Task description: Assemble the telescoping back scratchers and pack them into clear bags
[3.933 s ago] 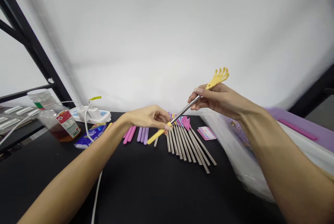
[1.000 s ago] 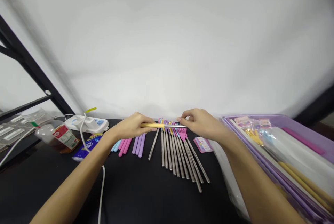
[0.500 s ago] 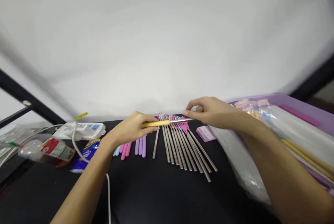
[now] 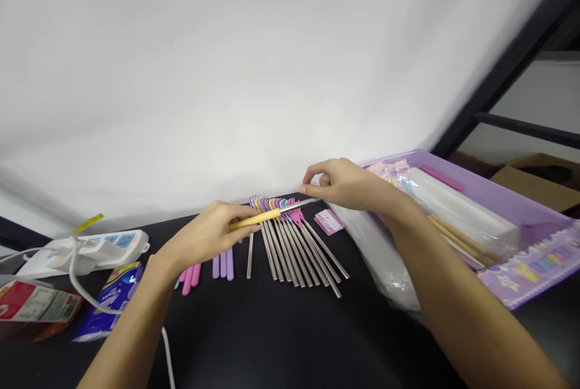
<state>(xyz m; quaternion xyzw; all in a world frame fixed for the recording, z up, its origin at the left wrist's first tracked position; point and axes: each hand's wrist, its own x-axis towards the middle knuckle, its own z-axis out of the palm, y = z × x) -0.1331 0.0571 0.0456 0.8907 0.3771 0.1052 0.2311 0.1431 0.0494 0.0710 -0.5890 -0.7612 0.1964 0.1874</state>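
My left hand [image 4: 212, 235] is closed round the yellow handle [image 4: 256, 218] of a back scratcher, held above the table. Its metal rod [image 4: 299, 203] slants up to the right and meets my right hand [image 4: 338, 183]. That hand is closed, thumb and forefinger together, at the rod's far end; the scratcher's head is hidden there. Below lie several metal rods [image 4: 292, 253] in a fan, with colourful hand-shaped heads [image 4: 272, 203] at the back. One bare rod [image 4: 250, 256] lies apart to their left. Purple handles [image 4: 223, 265] and pink handles [image 4: 191, 278] lie further left.
A small stack of pink cards [image 4: 328, 221] lies right of the rods. Beyond it stand a clear plastic bag [image 4: 376, 256] and a purple tray [image 4: 489, 196] holding packets. At left are a power strip [image 4: 122, 244] with a white cable, a blue packet [image 4: 111, 301] and a bottle [image 4: 40, 307].
Earlier the yellow back scratcher was raised with its yellow head showing; now it is lower and flatter, its head out of sight. My view has turned right, showing more of the tray.
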